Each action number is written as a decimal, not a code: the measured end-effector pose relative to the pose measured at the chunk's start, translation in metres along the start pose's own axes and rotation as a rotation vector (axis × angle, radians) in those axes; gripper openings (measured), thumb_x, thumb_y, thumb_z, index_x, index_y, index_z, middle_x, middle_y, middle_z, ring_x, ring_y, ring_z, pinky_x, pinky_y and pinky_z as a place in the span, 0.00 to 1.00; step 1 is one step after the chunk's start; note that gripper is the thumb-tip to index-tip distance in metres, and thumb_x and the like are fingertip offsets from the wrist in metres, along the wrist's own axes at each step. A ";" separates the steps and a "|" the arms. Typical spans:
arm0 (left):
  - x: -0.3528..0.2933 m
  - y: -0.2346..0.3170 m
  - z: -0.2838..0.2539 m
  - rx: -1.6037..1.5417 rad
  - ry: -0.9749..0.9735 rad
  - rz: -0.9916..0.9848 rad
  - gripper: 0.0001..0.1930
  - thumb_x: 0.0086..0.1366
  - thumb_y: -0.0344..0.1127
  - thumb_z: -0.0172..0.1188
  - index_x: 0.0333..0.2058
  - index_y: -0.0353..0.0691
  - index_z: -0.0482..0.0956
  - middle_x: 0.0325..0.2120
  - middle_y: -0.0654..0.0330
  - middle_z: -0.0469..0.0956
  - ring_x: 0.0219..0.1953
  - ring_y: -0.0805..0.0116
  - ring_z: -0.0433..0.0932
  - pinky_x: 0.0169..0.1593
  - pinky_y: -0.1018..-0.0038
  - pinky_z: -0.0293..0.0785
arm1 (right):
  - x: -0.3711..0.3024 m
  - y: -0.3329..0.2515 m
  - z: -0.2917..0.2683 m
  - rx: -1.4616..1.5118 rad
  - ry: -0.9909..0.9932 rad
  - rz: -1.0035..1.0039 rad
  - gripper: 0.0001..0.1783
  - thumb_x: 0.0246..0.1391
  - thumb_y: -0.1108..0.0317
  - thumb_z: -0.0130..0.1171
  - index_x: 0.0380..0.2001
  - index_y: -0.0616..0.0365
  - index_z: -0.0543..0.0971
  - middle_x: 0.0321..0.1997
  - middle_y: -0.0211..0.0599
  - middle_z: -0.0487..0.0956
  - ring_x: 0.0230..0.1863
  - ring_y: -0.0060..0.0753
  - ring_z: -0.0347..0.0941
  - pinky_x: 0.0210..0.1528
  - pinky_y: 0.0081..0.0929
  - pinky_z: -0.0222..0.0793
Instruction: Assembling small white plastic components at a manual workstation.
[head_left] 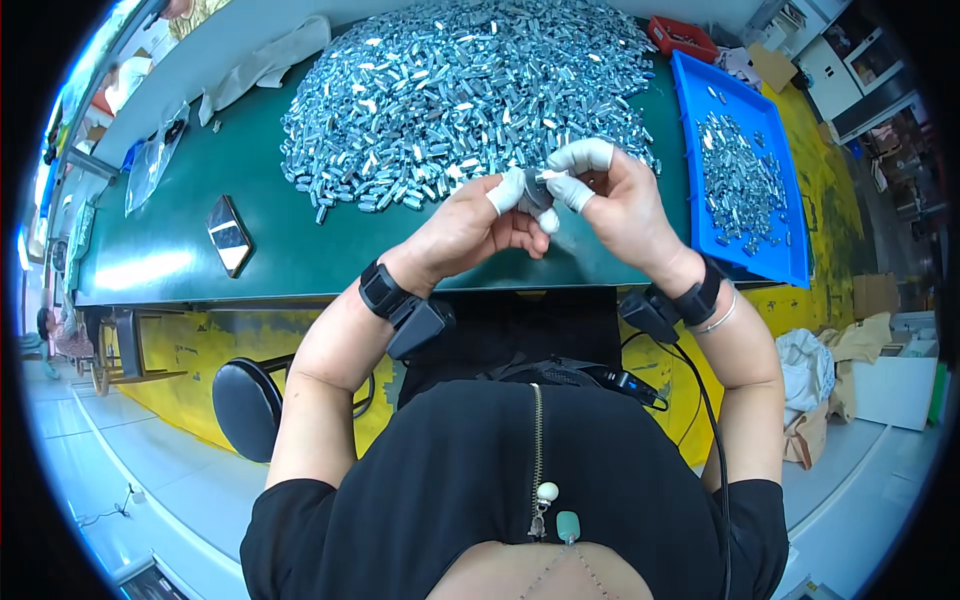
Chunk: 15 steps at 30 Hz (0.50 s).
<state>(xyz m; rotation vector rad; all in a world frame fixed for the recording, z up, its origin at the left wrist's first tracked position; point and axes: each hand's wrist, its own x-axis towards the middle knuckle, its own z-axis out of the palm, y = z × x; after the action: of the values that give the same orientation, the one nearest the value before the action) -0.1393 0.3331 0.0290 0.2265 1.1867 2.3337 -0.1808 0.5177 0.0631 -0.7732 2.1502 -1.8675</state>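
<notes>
My left hand [470, 228] and my right hand [625, 205] meet over the near side of a large heap of small shiny metal pieces [440, 100]. White finger covers sit on several fingertips of both hands. A dark grey round piece [537, 188] is pinched in the left fingers, partly hidden by them. Against it, the right thumb and forefinger close on a small silvery metal piece [547, 175], mostly covered by the fingertips. Whether the two pieces are joined I cannot tell.
The heap lies on a green table [130, 245]. At the right stands a blue tray [700, 200] with more metal pieces, near a red bin [682, 38]. A phone [229, 237], a clear plastic bag [157, 165] and a pale cloth [265, 68] lie leftward. A black stool [247, 408] stands below.
</notes>
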 end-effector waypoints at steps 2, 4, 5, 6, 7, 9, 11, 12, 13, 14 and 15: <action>-0.002 0.000 0.003 -0.043 -0.033 0.015 0.18 0.68 0.41 0.43 0.49 0.35 0.66 0.31 0.58 0.74 0.31 0.71 0.75 0.37 0.76 0.74 | -0.008 -0.006 -0.002 -0.129 0.003 -0.090 0.10 0.47 0.79 0.57 0.35 0.62 0.76 0.31 0.35 0.78 0.31 0.18 0.72 0.33 0.18 0.69; -0.004 -0.001 0.004 0.051 -0.029 0.044 0.17 0.68 0.39 0.44 0.51 0.35 0.66 0.33 0.59 0.74 0.32 0.72 0.75 0.39 0.75 0.74 | -0.015 -0.008 -0.003 -0.390 0.000 -0.255 0.08 0.47 0.78 0.58 0.33 0.62 0.76 0.30 0.35 0.78 0.32 0.19 0.73 0.33 0.19 0.69; -0.006 -0.002 0.004 0.098 -0.027 0.058 0.17 0.67 0.38 0.45 0.52 0.36 0.66 0.34 0.59 0.75 0.33 0.72 0.75 0.40 0.75 0.73 | -0.014 -0.008 -0.002 -0.385 0.005 -0.254 0.08 0.47 0.78 0.58 0.33 0.62 0.76 0.30 0.35 0.78 0.32 0.19 0.73 0.33 0.19 0.69; -0.007 -0.002 0.005 0.102 -0.027 0.051 0.17 0.67 0.38 0.45 0.52 0.36 0.66 0.34 0.59 0.75 0.33 0.72 0.75 0.40 0.75 0.73 | -0.013 -0.008 -0.002 -0.431 -0.001 -0.288 0.07 0.47 0.78 0.58 0.33 0.62 0.76 0.30 0.35 0.78 0.31 0.19 0.73 0.32 0.19 0.69; -0.008 0.000 0.008 0.191 0.014 0.101 0.18 0.66 0.35 0.47 0.53 0.36 0.65 0.36 0.59 0.75 0.35 0.72 0.75 0.41 0.75 0.73 | -0.011 -0.008 -0.003 -0.479 -0.006 -0.323 0.07 0.47 0.77 0.58 0.33 0.62 0.77 0.29 0.34 0.78 0.30 0.19 0.73 0.32 0.19 0.69; -0.010 0.002 0.012 0.367 0.094 0.203 0.19 0.64 0.29 0.49 0.55 0.36 0.64 0.40 0.59 0.74 0.39 0.72 0.75 0.45 0.75 0.72 | -0.010 -0.011 -0.002 -0.524 -0.003 -0.357 0.06 0.48 0.77 0.58 0.32 0.63 0.77 0.28 0.34 0.78 0.29 0.19 0.73 0.31 0.19 0.69; -0.012 0.001 0.014 0.393 0.091 0.238 0.21 0.63 0.29 0.51 0.55 0.36 0.63 0.42 0.59 0.73 0.41 0.70 0.74 0.47 0.74 0.71 | -0.012 -0.015 0.000 -0.364 -0.037 -0.165 0.06 0.49 0.76 0.58 0.32 0.63 0.77 0.27 0.35 0.78 0.27 0.20 0.73 0.31 0.19 0.69; -0.013 0.002 0.016 0.414 0.090 0.280 0.23 0.62 0.28 0.53 0.56 0.36 0.62 0.45 0.58 0.72 0.43 0.69 0.73 0.49 0.73 0.70 | -0.012 -0.017 0.001 -0.283 -0.055 -0.072 0.06 0.49 0.75 0.58 0.32 0.63 0.76 0.26 0.35 0.78 0.25 0.21 0.73 0.30 0.19 0.69; -0.013 0.002 0.017 0.434 0.089 0.322 0.25 0.60 0.28 0.55 0.56 0.36 0.62 0.47 0.57 0.71 0.46 0.68 0.73 0.50 0.71 0.69 | -0.012 -0.015 0.002 -0.280 -0.050 -0.074 0.06 0.49 0.75 0.58 0.32 0.63 0.76 0.26 0.35 0.78 0.25 0.21 0.73 0.30 0.19 0.69; -0.013 0.001 0.017 0.439 0.086 0.319 0.25 0.60 0.28 0.55 0.56 0.36 0.62 0.47 0.57 0.71 0.46 0.68 0.73 0.50 0.71 0.69 | -0.012 -0.012 0.002 -0.275 -0.037 -0.087 0.06 0.50 0.73 0.57 0.32 0.63 0.77 0.24 0.35 0.78 0.25 0.21 0.73 0.29 0.19 0.69; -0.012 0.000 0.017 0.456 0.088 0.340 0.25 0.60 0.27 0.55 0.56 0.36 0.62 0.48 0.57 0.71 0.47 0.68 0.72 0.52 0.71 0.68 | -0.011 -0.009 0.003 -0.270 -0.023 -0.101 0.06 0.51 0.72 0.56 0.32 0.63 0.77 0.23 0.35 0.78 0.24 0.21 0.73 0.28 0.19 0.68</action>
<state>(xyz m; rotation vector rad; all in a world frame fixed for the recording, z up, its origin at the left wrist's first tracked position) -0.1228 0.3387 0.0400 0.5221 1.8410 2.3330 -0.1677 0.5202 0.0692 -0.9661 2.4219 -1.6209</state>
